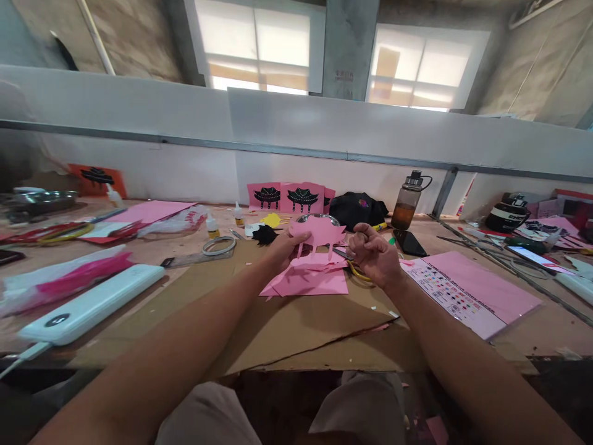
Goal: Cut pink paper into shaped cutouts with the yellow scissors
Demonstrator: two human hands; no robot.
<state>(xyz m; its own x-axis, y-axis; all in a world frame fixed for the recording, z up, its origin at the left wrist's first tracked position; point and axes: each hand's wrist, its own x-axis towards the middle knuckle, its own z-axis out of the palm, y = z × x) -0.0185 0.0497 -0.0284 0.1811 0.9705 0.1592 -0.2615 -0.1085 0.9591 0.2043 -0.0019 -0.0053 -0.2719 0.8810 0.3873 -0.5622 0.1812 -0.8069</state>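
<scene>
A pink paper cutout [317, 233] with narrow strips hanging from its lower edge is held up over the work area. My left hand [288, 246] pinches it at its left side. To the right of the cutout, my right hand [374, 252] is raised with curled fingers; whether anything small is between them I cannot make out. Pink paper sheets [319, 281] lie below on brown cardboard [287, 334]. Yellow-handled scissors [359, 272] rest beside the sheets, partly hidden by my right hand.
Pink cards with black cutouts [303, 198] lean on the partition. Around them are glue bottles [212, 228], a black cap [356, 210], a drink bottle [405, 204] and a phone [410, 243]. A white device [97, 303] lies left, a printed sheet [451, 293] right.
</scene>
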